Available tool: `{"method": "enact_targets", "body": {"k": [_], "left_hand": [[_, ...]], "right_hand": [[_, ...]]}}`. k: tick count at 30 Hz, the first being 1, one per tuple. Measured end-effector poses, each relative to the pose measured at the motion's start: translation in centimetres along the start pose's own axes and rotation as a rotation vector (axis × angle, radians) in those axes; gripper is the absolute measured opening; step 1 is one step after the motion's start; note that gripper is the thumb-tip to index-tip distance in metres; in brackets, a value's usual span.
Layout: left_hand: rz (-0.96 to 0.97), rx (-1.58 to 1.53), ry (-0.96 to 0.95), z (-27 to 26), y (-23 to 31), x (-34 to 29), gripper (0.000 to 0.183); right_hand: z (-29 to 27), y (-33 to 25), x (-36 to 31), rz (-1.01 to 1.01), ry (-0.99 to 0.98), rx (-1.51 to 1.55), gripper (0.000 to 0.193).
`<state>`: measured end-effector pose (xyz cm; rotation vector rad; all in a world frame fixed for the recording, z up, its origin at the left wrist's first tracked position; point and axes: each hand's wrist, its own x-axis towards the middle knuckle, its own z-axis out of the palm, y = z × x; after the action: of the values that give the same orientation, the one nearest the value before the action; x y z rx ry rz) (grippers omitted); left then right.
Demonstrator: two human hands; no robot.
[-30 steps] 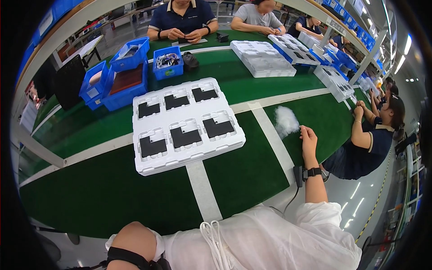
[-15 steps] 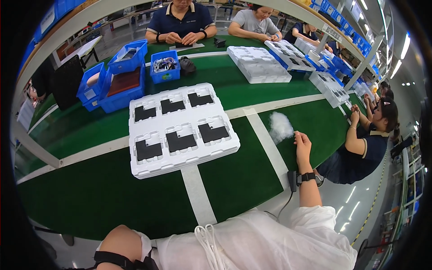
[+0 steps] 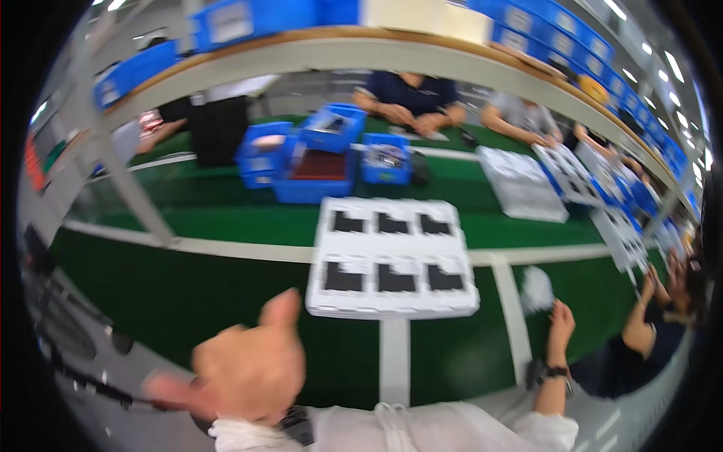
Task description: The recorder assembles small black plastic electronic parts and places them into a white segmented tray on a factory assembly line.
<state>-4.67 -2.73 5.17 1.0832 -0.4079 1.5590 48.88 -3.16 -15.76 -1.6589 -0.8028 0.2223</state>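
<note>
My left hand [image 3: 248, 369] is raised close to the camera at the lower left, blurred, with thumb up, fingers spread and nothing in it. A dark band sits at its wrist. My right hand [image 3: 561, 316], with a black watch on the wrist, rests on the green table [image 3: 188, 301] at the lower right, just beside a small white fluffy wad [image 3: 536, 288]; whether it grips the wad is unclear. Between the hands lies a white foam tray [image 3: 392, 301] holding two rows of flat black parts.
Blue bins [image 3: 316, 162] stand behind the tray. More white foam trays [image 3: 520, 188] lie at the right. Several seated people work across the table and along the right side. A shelf of blue bins [image 3: 527, 22] runs overhead. White lines [image 3: 395, 361] divide the table surface.
My left hand has risen from the lower edge to just before the camera, with fingers spread. The view has swung left and closer. My right hand stays beside the white wad.
</note>
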Motion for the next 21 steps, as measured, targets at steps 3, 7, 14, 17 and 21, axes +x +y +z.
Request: {"method": "enact_targets", "body": {"k": [3, 7, 14, 17, 21], "left_hand": [[0.083, 0.096, 0.082, -0.6, -1.9, 0.6, 0.081], [0.111, 0.147, 0.048, -0.3, -1.7, 0.4, 0.081], [0.121, 0.149, -0.036, 0.4, -2.0, 0.4, 0.076], [0.107, 0.086, 0.025, 0.4, -1.9, 0.0, 0.058], [0.118, 0.194, 0.490, 2.7, -1.9, 0.8, 0.028]], "right_hand": [[-0.5, 1.7, 0.6, -0.040, -0.048, 0.052, 0.026], [-0.3, 1.6, 0.7, -0.061, -0.026, 0.005, 0.027], [0.9, 1.3, 0.9, -0.041, -0.030, 0.087, 0.029], [0.6, 0.9, 0.8, 0.032, -0.049, 0.005, 0.036], [0.2, 0.9, 0.8, 0.033, -0.050, -0.031, 0.037]]}}
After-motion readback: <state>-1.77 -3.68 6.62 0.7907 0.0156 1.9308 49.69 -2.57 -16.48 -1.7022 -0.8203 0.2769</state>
